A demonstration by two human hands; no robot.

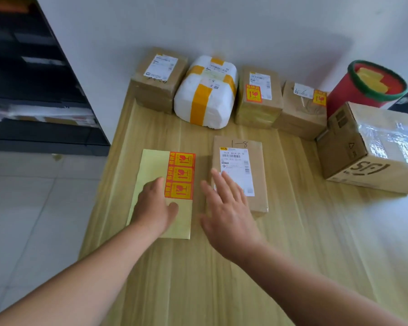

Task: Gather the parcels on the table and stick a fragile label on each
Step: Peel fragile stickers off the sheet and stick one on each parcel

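Head view, back row: four parcels stand along the wall on the wooden surface (292, 231). They are a plain brown box (159, 78), a white bag parcel (205, 100) banded in yellow tape, a tall brown box (257, 97) with a fragile sticker, and a small brown box (302, 109) also with a sticker.
Right edge: a large carton (372, 147) lies tilted, with a red bucket (363, 90) behind it.
Left: a dark shelf (33, 78) stands beside the surface.
Middle: a parcel marked 1-8 (240, 156) lies flat with no fragile sticker visible, just beside the label sheet (151, 165).
Label sheet: three fragile labels (181, 175) remain in a column along its right side.
Left hand (154, 205): palm down and flat on the sheet, thumb out to the right below the lowest label.
Right hand (226, 208): fingers spread wide over the near end of the parcel marked 1-8, holding nothing. Whether it touches the parcel cannot be told.
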